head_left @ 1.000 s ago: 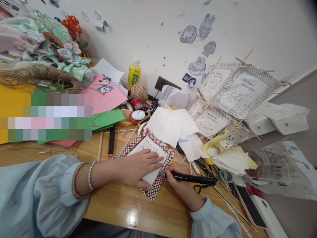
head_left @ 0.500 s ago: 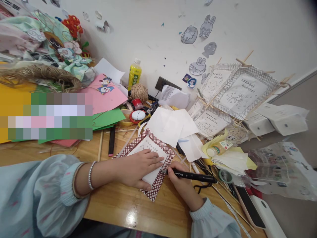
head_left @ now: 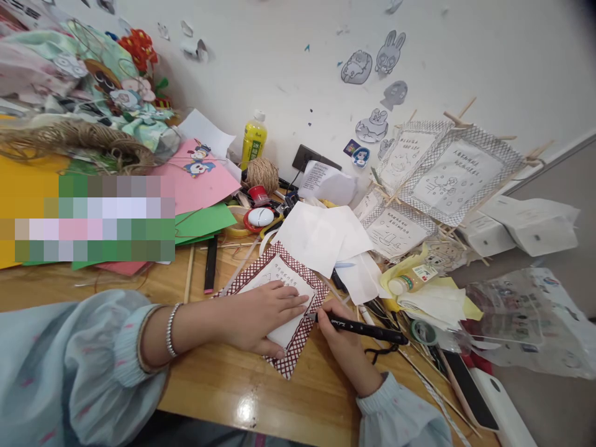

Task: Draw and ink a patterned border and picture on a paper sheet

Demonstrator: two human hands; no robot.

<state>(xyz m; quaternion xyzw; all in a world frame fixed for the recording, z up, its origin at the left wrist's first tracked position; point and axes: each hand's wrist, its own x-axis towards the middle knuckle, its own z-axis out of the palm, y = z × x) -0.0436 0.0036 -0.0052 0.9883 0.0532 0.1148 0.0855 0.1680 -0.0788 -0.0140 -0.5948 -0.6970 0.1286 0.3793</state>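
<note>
A sheet of white paper (head_left: 289, 334) with a dark red crosshatched border, a line drawing and some handwriting lies on the wooden table. Flat across its middle rests my left hand (head_left: 265, 316), fingers spread, covering part of the drawing. My right hand (head_left: 338, 332) grips a black marker pen (head_left: 365, 329). The pen's tip is at the right border of the sheet; whether it touches cannot be made out. A capped black marker (head_left: 211, 264) with a pink end lies to the left of the sheet.
Blank white sheets (head_left: 310, 233) lie just beyond. Behind are a twine ball (head_left: 261, 175) and a yellow-green bottle (head_left: 252, 138). Framed drawings on sticks (head_left: 459, 171) lean on the wall. Thin sticks, a green tape roll (head_left: 423, 332) and a phone (head_left: 468, 388) sit at right; coloured paper (head_left: 205, 220) at left.
The pen tip and my right hand have shifted very slightly along the right border. My left hand and the sheet stay in place.
</note>
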